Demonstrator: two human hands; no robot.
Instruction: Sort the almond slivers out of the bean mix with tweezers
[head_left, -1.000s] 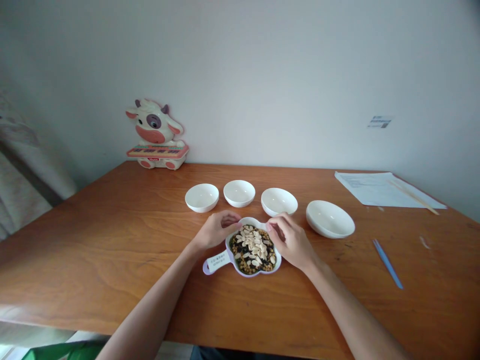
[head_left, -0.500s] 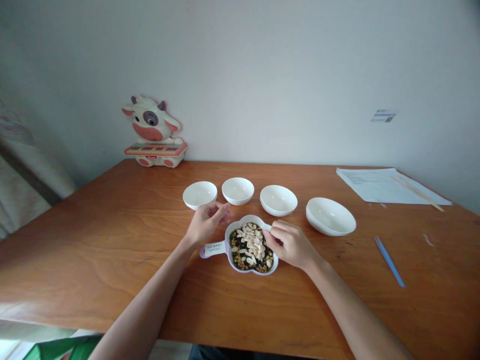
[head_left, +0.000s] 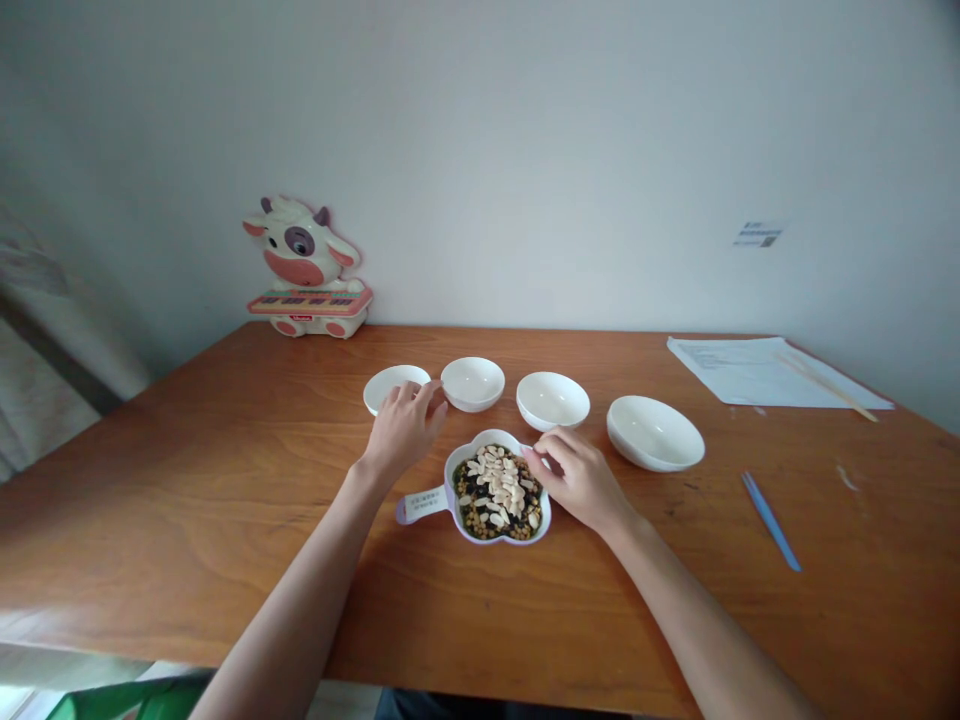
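Below centre: handled dish [head_left: 427,503], kernels [head_left: 501,480] heaped | left hand [head_left: 405,422] by leftmost white bowl [head_left: 390,379], loosely curled; right hand [head_left: 577,477] at dish's right, near-pinched; holds: can't tell | advise light pinch, dish level

The person's bare left hand [head_left: 407,425], fingers loosely parted, stood before the leftmost round, glossy white bowl [head_left: 391,380]; contact could not be confirmed. The bare right hand [head_left: 577,478] was at the right rim of a white-and-lilac, scalloped dish [head_left: 458,527], thumb and fingertips close together; any item between them was not discernible. The dish contained whitish split nuts [head_left: 501,478] heaped over small tan and dark pieces; its labelled handle pointed left. Three matching white bowls [head_left: 553,400] continued the row rightward across the brown wooden table [head_left: 225,520]. Slim blue plastic tweezers [head_left: 774,526] lay farther right, well apart from both hands.
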